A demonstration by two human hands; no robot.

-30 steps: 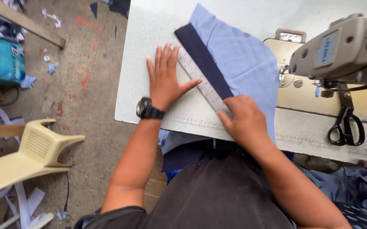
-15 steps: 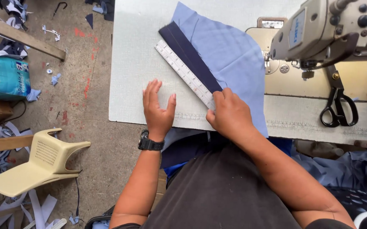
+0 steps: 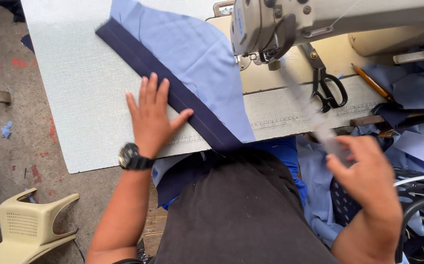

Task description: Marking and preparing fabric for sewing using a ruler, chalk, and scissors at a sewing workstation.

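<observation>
My left hand (image 3: 152, 116) lies flat, fingers spread, on a dark navy strip (image 3: 158, 73) that runs diagonally along the edge of a light blue cloth piece (image 3: 197, 58) on the pale table (image 3: 75, 88). A black wristwatch (image 3: 132, 157) is on that wrist. My right hand (image 3: 368, 173) is off the table at the lower right, gripping a clear ruler (image 3: 307, 105) that is blurred and points up toward the sewing machine.
A grey sewing machine (image 3: 270, 22) stands at the top right. Black scissors (image 3: 327, 85) and an orange pencil (image 3: 371, 80) lie on its bed. Blue fabric pieces (image 3: 407, 88) pile at the right, above a black perforated basket (image 3: 412, 205). A beige plastic stool (image 3: 28, 225) lies on the floor.
My right hand has lifted the ruler off the navy strip and swung it to the right, away from the table. My left hand has moved up onto the strip.
</observation>
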